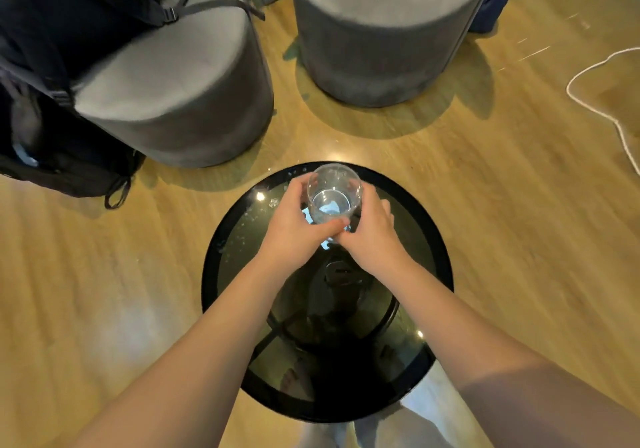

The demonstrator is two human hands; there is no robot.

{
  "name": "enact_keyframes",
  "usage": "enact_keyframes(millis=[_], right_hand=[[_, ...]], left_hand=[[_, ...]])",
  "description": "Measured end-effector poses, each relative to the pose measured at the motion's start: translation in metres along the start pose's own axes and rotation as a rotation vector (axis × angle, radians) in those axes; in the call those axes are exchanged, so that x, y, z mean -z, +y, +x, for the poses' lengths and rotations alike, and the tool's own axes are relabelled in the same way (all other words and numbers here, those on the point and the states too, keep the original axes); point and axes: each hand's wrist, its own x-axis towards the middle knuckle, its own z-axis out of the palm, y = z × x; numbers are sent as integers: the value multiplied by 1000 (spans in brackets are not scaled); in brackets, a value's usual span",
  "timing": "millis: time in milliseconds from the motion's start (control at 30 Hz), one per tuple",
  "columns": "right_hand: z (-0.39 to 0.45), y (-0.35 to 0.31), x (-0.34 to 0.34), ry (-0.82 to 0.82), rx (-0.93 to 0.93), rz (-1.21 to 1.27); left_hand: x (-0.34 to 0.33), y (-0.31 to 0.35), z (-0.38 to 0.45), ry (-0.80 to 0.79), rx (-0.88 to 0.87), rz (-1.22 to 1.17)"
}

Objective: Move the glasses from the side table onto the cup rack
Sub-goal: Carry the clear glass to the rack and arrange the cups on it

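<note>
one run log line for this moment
both hands, left hand and right hand, grip clear glass | over round black glass side table | rack unseen

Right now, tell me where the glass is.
In the head view the glass sits centre frame, clasped between the left hand and right hand over the far edge of the round black side table.

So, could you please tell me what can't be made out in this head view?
- Cup rack: not in the head view at all.
- Glass base: hidden by the left hand and right hand, so lifted or resting on the side table cannot be told.
- Other glasses: none show; any under the hands would be hidden.
- Backpack: cut off by the left edge.
</note>
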Motion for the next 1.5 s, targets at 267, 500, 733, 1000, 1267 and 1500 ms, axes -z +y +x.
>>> enact_keyframes(millis=[267, 500, 733, 1000, 1267, 1500], right_hand=[[-96, -114, 109, 52, 23, 124], [-201, -202, 194, 133, 194, 202], [-242, -209, 210, 176, 314, 267], [-249, -228, 223, 161, 351, 335], [-260, -228, 223, 210, 337, 370], [-276, -242, 245, 353, 293, 335]], left_hand=[[42, 171, -85, -24, -126, 50], [61, 300, -193, 44, -234, -4], [48, 325, -243, 90, -266, -113], [56, 344, -250, 120, -322, -87], [58, 348, -252, 81, -359, -65], [56, 374, -245, -50, -429, -91]])
